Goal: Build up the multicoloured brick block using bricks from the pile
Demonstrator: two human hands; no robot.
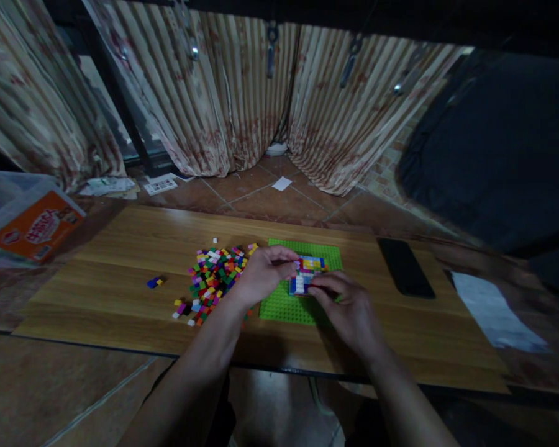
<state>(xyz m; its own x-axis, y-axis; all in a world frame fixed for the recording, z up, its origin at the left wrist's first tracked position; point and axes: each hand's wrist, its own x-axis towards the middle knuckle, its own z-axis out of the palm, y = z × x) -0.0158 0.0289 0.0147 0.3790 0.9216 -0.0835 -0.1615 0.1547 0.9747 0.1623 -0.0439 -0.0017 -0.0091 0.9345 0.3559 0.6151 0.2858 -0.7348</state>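
A green studded baseplate [286,304] lies on the low wooden table [121,248]. On it stands a small block of coloured bricks [307,272], yellow, red, white and blue. My left hand [263,273] rests at the block's left side, its fingers curled and pinched against the bricks. My right hand [347,307] sits at the block's near right corner, with the fingertips pressed on its edge. A pile of several loose coloured bricks [212,279] lies just left of my left hand.
A dark blue brick [153,282] lies alone further left. A black phone [405,267] and a white sheet [491,310] lie at the right. An orange packet in a plastic bag [35,226] sits at far left. Striped curtains [223,93] hang behind, over a tiled floor.
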